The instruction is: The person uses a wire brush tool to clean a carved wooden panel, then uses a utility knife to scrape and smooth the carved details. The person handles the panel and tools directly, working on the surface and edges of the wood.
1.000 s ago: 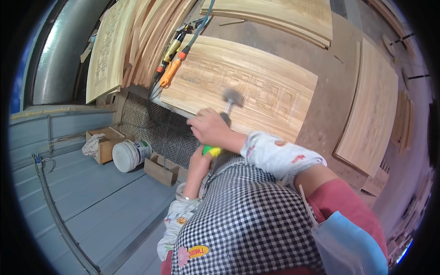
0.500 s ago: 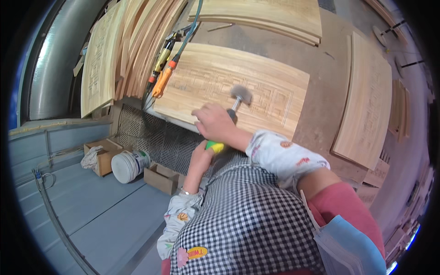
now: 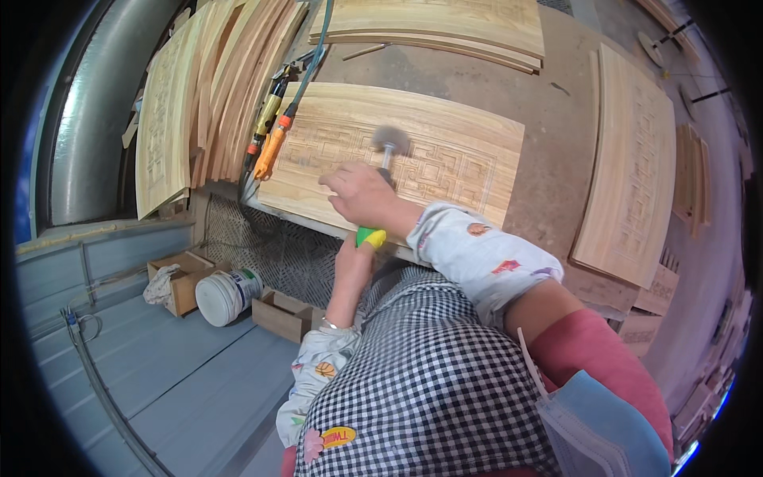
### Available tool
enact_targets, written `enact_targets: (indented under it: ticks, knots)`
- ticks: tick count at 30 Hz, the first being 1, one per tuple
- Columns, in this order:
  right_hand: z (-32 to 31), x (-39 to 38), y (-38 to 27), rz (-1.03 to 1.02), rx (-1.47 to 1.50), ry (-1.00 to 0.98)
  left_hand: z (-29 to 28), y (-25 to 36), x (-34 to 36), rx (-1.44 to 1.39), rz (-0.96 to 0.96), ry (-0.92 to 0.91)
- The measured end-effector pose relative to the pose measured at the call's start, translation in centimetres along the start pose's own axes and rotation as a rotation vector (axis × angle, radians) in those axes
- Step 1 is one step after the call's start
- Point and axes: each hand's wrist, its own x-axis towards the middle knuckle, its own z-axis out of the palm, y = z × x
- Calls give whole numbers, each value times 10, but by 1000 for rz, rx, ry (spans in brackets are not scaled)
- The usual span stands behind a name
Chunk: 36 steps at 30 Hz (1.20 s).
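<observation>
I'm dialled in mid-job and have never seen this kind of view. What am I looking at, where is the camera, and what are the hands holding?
There is no machine here: a person works with bare hands. The one picture comes from a wide fisheye camera worn on the person's head, looking down, so straight edges bend near the rim. The checked apron and patterned sleeves are the person's own.

On the bench lies a carved wood panel with a maze-like relief. The right hand grips the shaft of a rotary tool whose blurred round head sits on the carving. The left hand is below the bench edge, at the tool's green and yellow end.

Beside the panel lie orange and yellow hand tools on a hose. More panels lie and lean around. Below stand a white bucket and small boxes.
</observation>
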Motion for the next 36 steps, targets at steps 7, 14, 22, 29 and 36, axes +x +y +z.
enact_targets:
  ticks: [7, 14, 22, 29, 36]
  knots:
    - [-22, -11, 8, 32, -30, -16, 25, 5, -5, 8, 6, -9]
    - [-27, -15, 11, 39, 13, 34, 31, 8, -8, -157, -82, -36]
    - [-47, -23, 16, 83, -17, 76, 42, 12, -3, -29, -26, -122]
    - [-59, -52, 11, 166, -66, 133, 43, 12, -10, 33, -75, -251]
    - [-95, -80, 3, 336, -184, 202, 64, 23, -16, 437, 142, -334]
